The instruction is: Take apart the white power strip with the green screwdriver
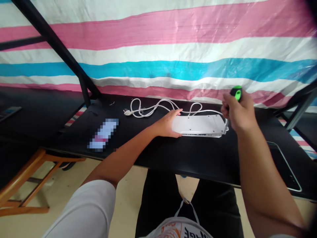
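The right hand (239,112) is gripping a green-and-black screwdriver (236,93) closed, just right of the long white plastic power strip (199,126) lying crosswise, while the open left hand (168,124) is resting on its left end.

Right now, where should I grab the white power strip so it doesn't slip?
Probably around its middle, coming from your side, with fingers under the far long edge and thumb on top. The white power strip is a long, flat bar lying flat, so that pinch should suit it. The left hand covers its left end, and the white cord runs off near its right end.
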Demonstrator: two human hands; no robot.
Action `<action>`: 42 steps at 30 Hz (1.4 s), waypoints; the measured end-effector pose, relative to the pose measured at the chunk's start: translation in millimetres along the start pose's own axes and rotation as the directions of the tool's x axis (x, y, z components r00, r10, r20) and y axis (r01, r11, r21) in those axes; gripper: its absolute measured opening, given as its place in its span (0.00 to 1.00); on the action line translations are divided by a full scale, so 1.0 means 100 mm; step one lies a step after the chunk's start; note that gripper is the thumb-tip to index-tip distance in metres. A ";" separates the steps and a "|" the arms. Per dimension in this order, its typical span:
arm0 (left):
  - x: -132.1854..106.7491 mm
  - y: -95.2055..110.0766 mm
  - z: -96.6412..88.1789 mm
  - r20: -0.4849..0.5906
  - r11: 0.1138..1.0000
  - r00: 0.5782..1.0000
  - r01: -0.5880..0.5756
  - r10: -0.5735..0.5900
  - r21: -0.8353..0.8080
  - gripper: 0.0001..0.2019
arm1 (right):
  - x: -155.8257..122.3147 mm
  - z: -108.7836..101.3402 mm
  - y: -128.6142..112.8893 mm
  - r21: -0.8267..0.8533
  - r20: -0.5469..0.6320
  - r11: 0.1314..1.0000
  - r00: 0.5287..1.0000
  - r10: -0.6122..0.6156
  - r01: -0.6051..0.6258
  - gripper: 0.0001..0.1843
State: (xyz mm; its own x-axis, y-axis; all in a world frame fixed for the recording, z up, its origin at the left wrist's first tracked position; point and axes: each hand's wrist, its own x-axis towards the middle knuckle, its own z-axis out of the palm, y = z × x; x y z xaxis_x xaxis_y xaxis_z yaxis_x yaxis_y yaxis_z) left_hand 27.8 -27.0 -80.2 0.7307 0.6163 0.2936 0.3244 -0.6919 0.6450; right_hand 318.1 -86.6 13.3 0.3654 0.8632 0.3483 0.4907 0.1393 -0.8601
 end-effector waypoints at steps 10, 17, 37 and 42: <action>0.04 -0.13 0.18 -0.163 0.986 0.980 -0.134 0.117 -0.099 0.71 | 0.22 0.75 -0.91 0.643 -0.023 0.739 0.970 -0.244 0.201 0.20; 0.06 -0.19 0.25 -0.216 0.974 0.966 -0.175 0.142 -0.142 0.73 | 0.44 1.38 -0.29 0.774 -0.012 0.617 0.978 -0.210 0.142 0.23; 0.07 -0.27 0.32 -0.220 0.971 0.969 -0.154 0.113 -0.180 0.77 | 0.10 1.60 -0.32 0.744 0.086 0.663 0.973 -0.212 0.079 0.30; 0.07 -0.24 0.29 -0.198 0.976 0.977 -0.120 0.084 -0.180 0.76 | 0.08 1.63 -0.30 0.671 0.135 0.729 0.945 -0.296 0.132 0.29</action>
State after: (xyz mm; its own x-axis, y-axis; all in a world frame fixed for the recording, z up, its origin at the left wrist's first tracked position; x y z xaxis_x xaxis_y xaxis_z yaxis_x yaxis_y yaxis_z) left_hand 42.6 -17.0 -114.5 0.6222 0.6182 0.4804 0.1209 -0.6821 0.7212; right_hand 177.2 -4.3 -19.3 0.0930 0.8406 0.5336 -0.1245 0.5415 -0.8314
